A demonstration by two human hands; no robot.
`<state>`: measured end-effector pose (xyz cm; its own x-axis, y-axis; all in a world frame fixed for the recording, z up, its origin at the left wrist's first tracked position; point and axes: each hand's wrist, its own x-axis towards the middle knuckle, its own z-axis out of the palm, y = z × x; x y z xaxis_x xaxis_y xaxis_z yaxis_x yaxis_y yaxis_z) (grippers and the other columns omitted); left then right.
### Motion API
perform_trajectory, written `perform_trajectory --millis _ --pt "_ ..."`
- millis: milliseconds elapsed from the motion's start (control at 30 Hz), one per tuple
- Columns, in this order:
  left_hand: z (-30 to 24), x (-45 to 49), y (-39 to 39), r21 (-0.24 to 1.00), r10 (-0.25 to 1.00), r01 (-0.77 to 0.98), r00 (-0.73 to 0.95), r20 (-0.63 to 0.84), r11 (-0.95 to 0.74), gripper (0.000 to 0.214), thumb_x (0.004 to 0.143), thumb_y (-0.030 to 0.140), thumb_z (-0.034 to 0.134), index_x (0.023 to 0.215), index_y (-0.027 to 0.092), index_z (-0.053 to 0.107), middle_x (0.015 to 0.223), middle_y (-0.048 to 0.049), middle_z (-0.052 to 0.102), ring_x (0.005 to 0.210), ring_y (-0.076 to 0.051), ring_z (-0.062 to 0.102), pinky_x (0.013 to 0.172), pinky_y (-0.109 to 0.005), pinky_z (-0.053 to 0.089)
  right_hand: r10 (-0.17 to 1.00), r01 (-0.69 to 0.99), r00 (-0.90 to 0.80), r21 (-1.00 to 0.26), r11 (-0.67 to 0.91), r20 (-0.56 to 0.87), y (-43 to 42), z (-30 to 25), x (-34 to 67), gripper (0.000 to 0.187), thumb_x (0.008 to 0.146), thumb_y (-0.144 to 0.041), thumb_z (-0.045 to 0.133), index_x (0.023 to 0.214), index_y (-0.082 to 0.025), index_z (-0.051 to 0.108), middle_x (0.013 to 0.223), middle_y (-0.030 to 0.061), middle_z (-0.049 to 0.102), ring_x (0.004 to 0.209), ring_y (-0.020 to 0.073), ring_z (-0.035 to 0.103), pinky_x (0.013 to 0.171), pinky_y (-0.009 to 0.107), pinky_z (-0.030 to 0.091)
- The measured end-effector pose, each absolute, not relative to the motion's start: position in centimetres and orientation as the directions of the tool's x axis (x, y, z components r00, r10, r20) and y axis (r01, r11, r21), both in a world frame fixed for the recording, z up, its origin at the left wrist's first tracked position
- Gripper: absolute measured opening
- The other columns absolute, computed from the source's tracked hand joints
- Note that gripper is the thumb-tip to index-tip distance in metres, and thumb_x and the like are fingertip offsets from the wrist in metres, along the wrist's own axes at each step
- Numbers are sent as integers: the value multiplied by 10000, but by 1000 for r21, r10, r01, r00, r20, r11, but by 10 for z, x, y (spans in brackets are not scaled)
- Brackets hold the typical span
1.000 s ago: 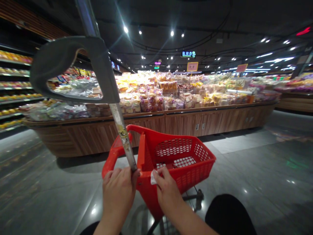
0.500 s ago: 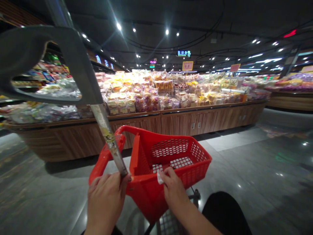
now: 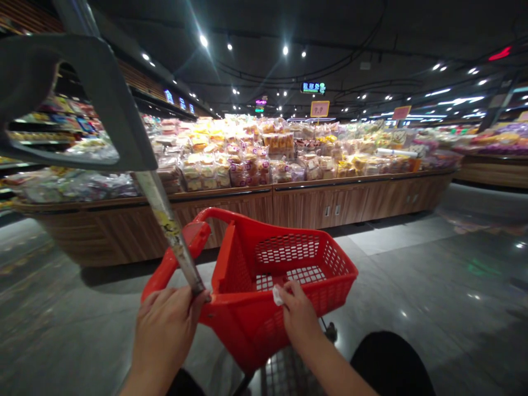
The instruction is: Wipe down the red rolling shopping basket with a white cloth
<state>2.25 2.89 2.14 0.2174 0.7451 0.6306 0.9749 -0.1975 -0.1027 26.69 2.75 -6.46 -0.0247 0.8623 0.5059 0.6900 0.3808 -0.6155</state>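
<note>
My left hand (image 3: pixel 168 324) is closed at the lower end of a scuffed metal pole (image 3: pixel 167 220), beside the rim of a red shopping cart (image 3: pixel 243 324). The pole leans up to the left and carries a grey plastic loop-shaped fitting (image 3: pixel 132 118), close to the camera. Over the cart's near side, the fingers of my right hand (image 3: pixel 301 313) pinch a small white crumpled piece (image 3: pixel 278 295) that looks like tissue. No goods show in the visible part of the cart's perforated basket. My left palm is hidden from view.
A long wood-panelled display counter (image 3: pixel 305 206) stands beyond the cart, piled with bagged baked goods (image 3: pixel 247 159). Price signs (image 3: pixel 320 109) rise above it. Packed shelves (image 3: pixel 45 132) are at the left, and a dark knee (image 3: pixel 391 363) shows at the lower right.
The pole, its grey fitting and my left hand have shifted left. My right hand, still pinching the white piece, has moved slightly right along the cart's side.
</note>
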Motion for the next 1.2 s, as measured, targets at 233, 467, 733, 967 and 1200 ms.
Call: perform_trajectory --millis 233,467,733,967,1200 --pt "15 13 33 2 573 955 177 800 -298 369 862 519 424 837 191 591 790 -72 641 797 -251 584 777 -416 426 849 752 123 -607 259 514 37 -86 301 363 829 -27 386 1007 -163 672 940 84 549 785 161 573 761 268 476" --pt "-9 71 9 -70 312 725 379 871 -686 139 765 168 633 882 206 568 888 -29 654 890 -184 599 925 -398 432 853 769 127 -593 238 507 37 -85 294 378 825 -13 381 1034 -154 664 946 81 545 788 156 579 771 252 476" --pt "-29 120 39 -89 746 901 403 531 -424 226 889 205 442 966 207 654 935 -43 702 890 -228 610 874 -433 389 858 727 -17 -583 363 513 29 -73 263 439 796 7 394 1149 -146 606 993 96 538 886 172 567 827 265 474" --pt "-30 98 48 -49 784 930 336 523 -365 244 894 235 431 930 232 672 859 -32 692 869 -216 602 879 -410 356 889 806 52 -544 231 455 32 -82 296 381 816 -23 392 1036 -180 661 955 76 537 816 160 576 780 258 474" --pt "-30 84 55 -41 792 931 331 514 -362 233 895 264 440 915 239 670 842 -20 685 862 -217 593 884 -411 345 891 828 80 -528 191 448 34 -89 291 401 800 -8 389 1076 -151 642 970 90 542 827 164 577 770 245 473"
